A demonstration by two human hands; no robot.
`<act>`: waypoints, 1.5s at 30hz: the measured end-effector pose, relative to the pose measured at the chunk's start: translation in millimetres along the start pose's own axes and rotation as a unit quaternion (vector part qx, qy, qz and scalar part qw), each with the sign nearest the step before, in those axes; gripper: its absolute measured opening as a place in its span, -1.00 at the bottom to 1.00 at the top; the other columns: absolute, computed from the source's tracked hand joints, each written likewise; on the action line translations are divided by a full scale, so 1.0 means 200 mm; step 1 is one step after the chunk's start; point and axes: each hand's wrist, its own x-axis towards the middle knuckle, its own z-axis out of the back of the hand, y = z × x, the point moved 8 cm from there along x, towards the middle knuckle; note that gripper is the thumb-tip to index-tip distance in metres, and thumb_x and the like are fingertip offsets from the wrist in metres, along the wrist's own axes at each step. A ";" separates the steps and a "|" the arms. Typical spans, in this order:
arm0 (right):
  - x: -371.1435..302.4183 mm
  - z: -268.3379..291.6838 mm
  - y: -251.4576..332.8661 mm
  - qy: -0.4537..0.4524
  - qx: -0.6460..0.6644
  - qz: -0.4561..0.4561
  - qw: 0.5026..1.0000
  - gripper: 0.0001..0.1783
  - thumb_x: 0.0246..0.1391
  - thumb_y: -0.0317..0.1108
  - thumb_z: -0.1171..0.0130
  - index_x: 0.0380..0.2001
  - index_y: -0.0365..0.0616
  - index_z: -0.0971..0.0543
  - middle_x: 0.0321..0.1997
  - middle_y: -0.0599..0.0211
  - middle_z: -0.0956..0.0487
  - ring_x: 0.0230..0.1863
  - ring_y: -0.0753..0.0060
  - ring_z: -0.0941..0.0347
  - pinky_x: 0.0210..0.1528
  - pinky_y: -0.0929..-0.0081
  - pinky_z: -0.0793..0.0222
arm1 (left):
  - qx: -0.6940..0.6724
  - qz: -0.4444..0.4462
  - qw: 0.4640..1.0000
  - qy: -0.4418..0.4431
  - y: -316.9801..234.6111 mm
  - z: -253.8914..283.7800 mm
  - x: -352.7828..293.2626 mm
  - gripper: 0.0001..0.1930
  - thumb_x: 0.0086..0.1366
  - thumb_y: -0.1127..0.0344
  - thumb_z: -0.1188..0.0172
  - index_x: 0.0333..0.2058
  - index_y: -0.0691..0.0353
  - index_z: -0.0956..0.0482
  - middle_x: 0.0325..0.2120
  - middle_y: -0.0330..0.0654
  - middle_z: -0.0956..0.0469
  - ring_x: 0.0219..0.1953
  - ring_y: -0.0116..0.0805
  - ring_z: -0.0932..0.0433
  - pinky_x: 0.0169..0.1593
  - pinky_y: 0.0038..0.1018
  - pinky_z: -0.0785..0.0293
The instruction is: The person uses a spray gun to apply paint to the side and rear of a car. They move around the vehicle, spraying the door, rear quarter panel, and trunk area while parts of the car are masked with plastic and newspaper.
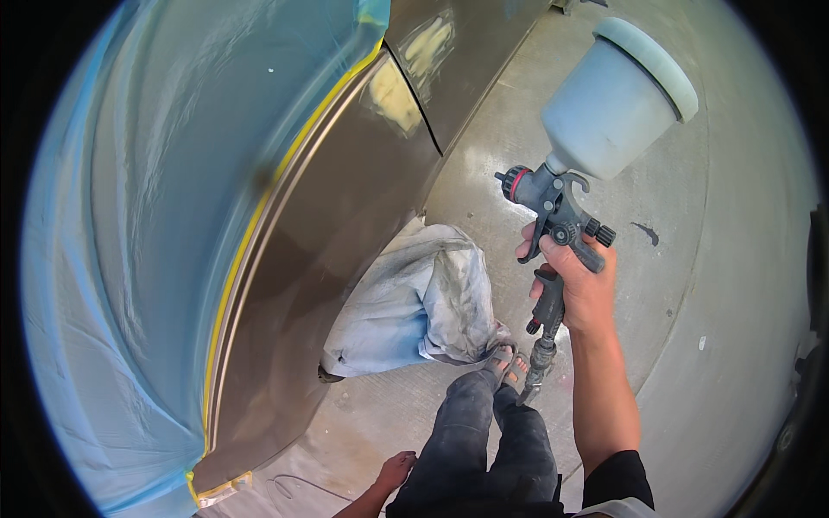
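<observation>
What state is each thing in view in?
Dark grey spray gun: gripped by the right hand
Pale blue rounded cup: lid on, contents unclear
Translucent blue plastic sheet: draped, wrinkled, taped
Long yellow tape strip: stuck along the sheet's edge
Brown car bodywork: unmasked, with pale patches
Greyish cloth cover: draped, creased

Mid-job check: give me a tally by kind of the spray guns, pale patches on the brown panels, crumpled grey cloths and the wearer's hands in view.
Spray gun: 1
Pale patches: 2 (lower patch, upper patch)
Grey cloth: 1
Hands: 2 (left hand, right hand)
Total: 6
</observation>
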 end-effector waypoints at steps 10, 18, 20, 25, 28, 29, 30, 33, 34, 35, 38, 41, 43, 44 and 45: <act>0.54 -0.11 0.23 0.065 0.121 -0.041 0.990 -0.63 0.07 -0.49 -0.22 -0.04 -0.43 -0.52 -0.23 -0.01 -0.62 -0.29 0.29 -0.62 -0.58 0.56 -0.54 | -0.197 0.131 0.971 0.025 -0.40 -0.06 0.39 -0.55 0.43 0.00 -0.01 -0.04 0.30 -0.60 -0.26 -0.14 -0.68 -0.21 -0.38 -0.64 -0.11 -0.43 -0.53; 0.75 0.00 0.00 0.072 0.001 -0.121 0.990 -0.67 0.09 -0.45 -0.24 -0.07 -0.35 -0.57 -0.25 0.13 -0.64 -0.33 0.41 -0.60 -0.59 0.58 -0.50 | -0.240 0.153 0.958 0.030 -0.58 -0.15 0.36 -0.49 0.47 -0.01 -0.03 0.08 0.36 -0.51 -0.13 -0.04 -0.65 -0.06 -0.27 -0.63 -0.01 -0.35 -0.53; 0.78 0.08 -0.10 0.046 -0.059 -0.181 0.981 -0.70 0.09 -0.41 -0.22 -0.14 -0.39 -0.58 -0.22 0.07 -0.64 -0.34 0.36 -0.61 -0.62 0.55 -0.53 | -0.233 0.172 0.956 0.040 -0.61 -0.21 0.32 -0.50 0.46 -0.01 -0.04 0.07 0.36 -0.52 -0.14 -0.07 -0.66 -0.10 -0.31 -0.63 -0.03 -0.38 -0.53; 0.82 0.06 -0.06 0.062 0.005 -0.129 0.990 -0.69 0.09 -0.40 -0.22 -0.13 -0.40 -0.58 -0.22 0.05 -0.65 -0.34 0.37 -0.61 -0.61 0.57 -0.52 | -0.134 0.159 0.978 0.016 -0.74 -0.20 0.25 -0.60 0.43 0.00 0.02 -0.28 0.23 -0.59 -0.45 -0.17 -0.58 -0.37 -0.43 -0.55 -0.23 -0.43 -0.46; 0.84 0.04 0.05 0.073 0.033 -0.085 0.993 -0.61 0.09 -0.44 -0.22 -0.02 -0.39 -0.52 -0.23 0.06 -0.64 -0.33 0.39 -0.60 -0.59 0.58 -0.51 | -0.128 0.154 0.979 0.024 -0.80 -0.18 0.28 -0.59 0.43 -0.01 0.04 -0.37 0.23 -0.53 -0.52 -0.18 -0.51 -0.41 -0.43 -0.51 -0.27 -0.42 -0.43; 0.83 0.04 0.07 0.088 0.028 -0.085 0.992 -0.54 0.10 -0.48 -0.21 0.09 -0.37 -0.48 -0.23 0.09 -0.64 -0.32 0.40 -0.59 -0.56 0.58 -0.50 | -0.127 0.159 0.979 0.022 -0.81 -0.17 0.29 -0.58 0.43 -0.01 0.05 -0.39 0.24 -0.52 -0.53 -0.18 -0.50 -0.42 -0.42 -0.50 -0.28 -0.41 -0.42; 0.83 0.03 0.09 0.100 0.033 -0.077 0.992 -0.46 0.11 -0.53 -0.20 0.19 -0.36 -0.43 -0.22 0.12 -0.63 -0.30 0.42 -0.58 -0.53 0.59 -0.50 | -0.127 0.165 0.978 0.020 -0.80 -0.17 0.30 -0.58 0.43 -0.01 0.05 -0.40 0.25 -0.50 -0.55 -0.18 -0.48 -0.43 -0.42 -0.49 -0.29 -0.41 -0.41; 0.83 0.02 0.09 0.100 0.025 -0.086 0.991 -0.45 0.08 -0.53 -0.21 0.18 -0.36 -0.44 -0.24 0.12 -0.63 -0.30 0.43 -0.58 -0.54 0.58 -0.50 | -0.101 0.154 0.981 0.067 -0.78 -0.17 0.35 -0.51 0.44 -0.01 -0.02 0.03 0.33 -0.58 -0.28 -0.18 -0.63 -0.25 -0.42 -0.58 -0.10 -0.46 -0.49; 0.83 0.02 0.08 0.092 0.021 -0.095 0.991 -0.46 0.08 -0.54 -0.22 0.17 -0.36 -0.45 -0.24 0.12 -0.63 -0.30 0.43 -0.58 -0.55 0.58 -0.50 | -0.107 0.148 0.981 0.065 -0.77 -0.17 0.36 -0.51 0.44 -0.01 -0.03 0.03 0.33 -0.58 -0.28 -0.18 -0.63 -0.24 -0.42 -0.58 -0.10 -0.46 -0.49; 0.83 0.02 0.06 0.091 0.014 -0.107 0.990 -0.47 0.07 -0.54 -0.22 0.15 -0.36 -0.46 -0.24 0.12 -0.63 -0.30 0.43 -0.58 -0.55 0.58 -0.50 | -0.114 0.142 0.981 0.064 -0.75 -0.17 0.36 -0.50 0.44 -0.01 -0.03 0.03 0.34 -0.57 -0.28 -0.18 -0.63 -0.24 -0.42 -0.58 -0.09 -0.46 -0.49; 0.84 0.00 0.05 0.087 0.026 -0.117 0.989 -0.51 0.04 -0.56 -0.24 0.09 -0.39 -0.48 -0.25 0.11 -0.64 -0.30 0.41 -0.59 -0.57 0.57 -0.49 | -0.121 0.137 0.981 0.069 -0.70 -0.16 0.37 -0.50 0.44 -0.01 -0.03 0.04 0.34 -0.57 -0.27 -0.17 -0.63 -0.22 -0.42 -0.58 -0.08 -0.47 -0.49; 0.83 -0.01 0.10 0.080 0.044 -0.095 0.991 -0.54 0.02 -0.59 -0.23 0.04 -0.41 -0.49 -0.25 0.08 -0.63 -0.29 0.37 -0.61 -0.56 0.57 -0.50 | -0.137 0.149 0.977 0.072 -0.66 -0.15 0.37 -0.50 0.44 -0.01 -0.03 0.06 0.34 -0.56 -0.24 -0.16 -0.63 -0.21 -0.41 -0.58 -0.08 -0.46 -0.49; 0.82 -0.03 0.15 0.088 0.091 -0.059 0.990 -0.55 0.00 -0.63 -0.20 0.03 -0.44 -0.47 -0.22 0.01 -0.63 -0.30 0.31 -0.62 -0.55 0.56 -0.51 | -0.139 0.138 0.979 0.058 -0.66 -0.14 0.37 -0.58 0.44 0.01 0.01 -0.10 0.32 -0.51 -0.33 -0.15 -0.58 -0.27 -0.37 -0.55 -0.13 -0.42 -0.47; 0.82 -0.04 0.16 0.095 0.096 -0.051 0.990 -0.54 0.00 -0.64 -0.20 0.03 -0.44 -0.46 -0.22 0.00 -0.63 -0.30 0.30 -0.62 -0.55 0.56 -0.51 | -0.133 0.119 0.983 0.045 -0.67 -0.13 0.38 -0.61 0.43 0.02 0.05 -0.27 0.29 -0.48 -0.42 -0.13 -0.54 -0.34 -0.34 -0.53 -0.18 -0.39 -0.44; 0.82 -0.05 0.17 0.106 0.106 -0.043 0.988 -0.54 0.00 -0.65 -0.19 0.04 -0.44 -0.46 -0.21 0.00 -0.62 -0.30 0.29 -0.62 -0.55 0.56 -0.51 | -0.134 0.102 0.985 0.037 -0.69 -0.12 0.38 -0.59 0.42 0.03 0.09 -0.43 0.27 -0.44 -0.52 -0.12 -0.49 -0.41 -0.30 -0.51 -0.24 -0.36 -0.42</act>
